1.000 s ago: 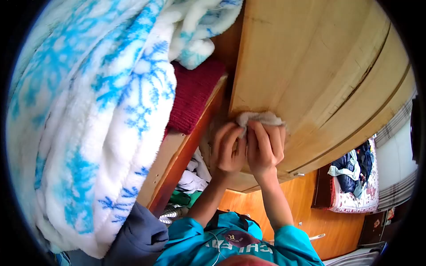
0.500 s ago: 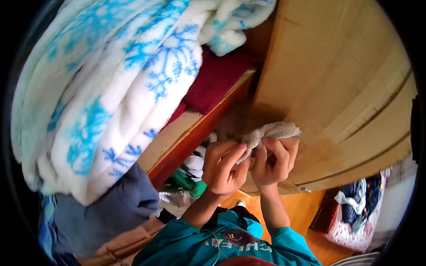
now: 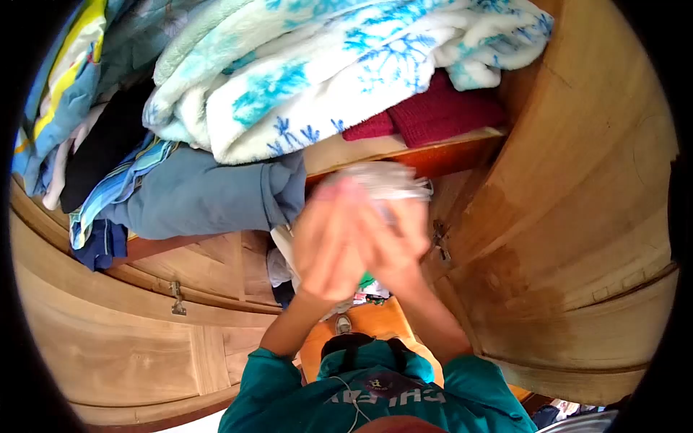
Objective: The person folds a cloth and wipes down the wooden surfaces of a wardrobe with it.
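Observation:
Both hands are together in front of the cabinet shelf, blurred by motion. My left hand [image 3: 328, 242] is closed on a greyish-white cloth [image 3: 379, 180]. Beside it, my right hand [image 3: 397, 234] grips the same cloth, which bunches up above the fingers. Behind the cloth runs the reddish-brown shelf edge [image 3: 462, 155]. On the shelf lie a white fluffy blanket [image 3: 317, 79] with blue patterns and a folded dark red knit [image 3: 447, 112]. Damp-looking darker patches show on the open right door [image 3: 570, 238].
A grey-blue folded fabric [image 3: 206, 191] hangs over the shelf edge at left, near striped and dark clothes. The left wooden door [image 3: 130, 353] stands open, with a metal hinge [image 3: 177, 297]. Below are the orange floor [image 3: 379, 317] and a shoe [image 3: 343, 324].
The view has swung left, bringing the left door and more clothes into sight. Both hands have come away from the right door with the cloth and now are before the shelf.

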Motion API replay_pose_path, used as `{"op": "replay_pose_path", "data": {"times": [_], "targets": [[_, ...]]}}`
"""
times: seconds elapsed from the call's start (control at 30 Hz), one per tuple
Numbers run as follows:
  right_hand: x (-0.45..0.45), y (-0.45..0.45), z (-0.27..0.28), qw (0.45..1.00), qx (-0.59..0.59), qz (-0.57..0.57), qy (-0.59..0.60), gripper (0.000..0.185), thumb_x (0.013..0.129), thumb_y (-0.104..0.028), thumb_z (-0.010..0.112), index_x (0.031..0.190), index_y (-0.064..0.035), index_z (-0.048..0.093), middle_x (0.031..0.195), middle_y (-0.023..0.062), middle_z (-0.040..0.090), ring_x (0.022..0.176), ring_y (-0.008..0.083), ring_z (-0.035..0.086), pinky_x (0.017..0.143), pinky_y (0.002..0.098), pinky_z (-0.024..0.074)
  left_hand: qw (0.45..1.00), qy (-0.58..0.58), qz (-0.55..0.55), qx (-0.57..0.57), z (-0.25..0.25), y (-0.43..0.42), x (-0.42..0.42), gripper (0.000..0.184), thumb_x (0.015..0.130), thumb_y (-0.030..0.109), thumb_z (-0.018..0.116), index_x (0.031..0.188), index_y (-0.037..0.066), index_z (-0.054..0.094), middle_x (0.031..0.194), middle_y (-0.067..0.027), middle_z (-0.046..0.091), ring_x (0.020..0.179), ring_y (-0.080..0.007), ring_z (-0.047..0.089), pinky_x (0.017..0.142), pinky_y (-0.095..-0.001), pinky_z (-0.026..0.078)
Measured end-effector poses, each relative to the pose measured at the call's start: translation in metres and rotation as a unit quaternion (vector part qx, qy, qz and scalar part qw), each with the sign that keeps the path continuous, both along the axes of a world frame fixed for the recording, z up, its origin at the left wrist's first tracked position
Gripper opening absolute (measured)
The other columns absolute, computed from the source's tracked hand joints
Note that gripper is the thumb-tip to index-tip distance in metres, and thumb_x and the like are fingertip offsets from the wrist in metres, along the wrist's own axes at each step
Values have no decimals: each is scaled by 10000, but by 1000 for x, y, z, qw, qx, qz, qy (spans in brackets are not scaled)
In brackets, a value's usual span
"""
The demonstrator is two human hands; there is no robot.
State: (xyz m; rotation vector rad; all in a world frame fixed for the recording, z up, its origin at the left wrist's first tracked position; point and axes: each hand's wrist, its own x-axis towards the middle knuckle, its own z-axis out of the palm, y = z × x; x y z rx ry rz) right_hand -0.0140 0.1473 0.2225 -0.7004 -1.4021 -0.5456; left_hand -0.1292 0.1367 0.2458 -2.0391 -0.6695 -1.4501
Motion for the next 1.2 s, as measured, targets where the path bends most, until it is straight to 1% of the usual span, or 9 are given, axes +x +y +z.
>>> {"op": "replay_pose_path", "data": {"times": [0.1,0.2,0.33,0.53,0.67,0.77,0.97,1.0,1.2], "targets": [[-28,-4,13,995,-38,90,-18,429,739,-32,733,1166,-12,761,1183,182,686,1042,297,665,899,361,533,995,-24,91,-36,1,-11,-21,366,960,88,573,1216,-162,650,1347,-298,622,1291,-493,559,1081,-546,476],[-8,-2,3,999,22,-47,-16,461,708,-90,757,1155,23,746,1220,199,668,1064,358,654,915,433,533,996,8,-48,-75,8,-2,-14,229,949,-23,604,1115,-163,675,1329,-277,639,1276,-444,591,1025,-463,538],[31,1,-4,979,-17,-193,60,404,876,-70,684,1260,56,688,1347,302,598,1150,483,614,995,540,488,991,88,-100,-22,17,16,40,350,883,-13,600,1198,-150,665,1413,-187,610,1393,-318,518,1092,-409,528],[-4,3,-7,992,-20,-99,70,372,921,-30,656,1266,108,659,1239,293,670,1117,476,645,996,545,485,992,98,-78,-1,12,17,7,353,899,1,589,1216,-130,669,1410,-151,623,1400,-285,515,1061,-377,548],[-39,1,-15,996,-39,-81,0,423,913,-1,648,1288,183,580,1018,246,680,856,357,639,797,446,492,996,86,1,-20,3,6,-38,227,829,-36,658,1028,-99,747,1217,-152,727,1066,-276,716,832,-381,601],[-64,2,-19,998,6,-60,5,358,826,69,697,1180,126,677,998,217,712,826,321,634,780,412,486,997,70,-29,-7,-9,10,-68,201,796,-35,681,973,-119,726,1143,-180,728,1015,-302,713,830,-413,610],[-110,2,-26,1000,-2,5,15,289,754,37,731,1034,9,795,983,131,756,864,297,688,772,409,521,999,35,-4,26,-31,15,-119,170,812,15,703,934,-104,712,1094,-202,729,1054,-368,705,885,-458,607],[-116,-7,-25,997,-57,43,-15,328,778,136,700,1097,73,741,1020,198,744,943,395,669,906,455,534,999,26,16,40,-33,14,-128,165,836,25,701,946,-98,715,1106,-203,733,1072,-371,705,898,-455,604],[-163,-7,-14,997,-41,55,-36,381,788,108,702,1164,66,736,1104,202,747,1037,376,667,911,429,519,993,-10,98,72,-32,17,-168,145,898,11,665,979,-89,733,1171,-186,744,1119,-348,708,953,-440,585]]}}
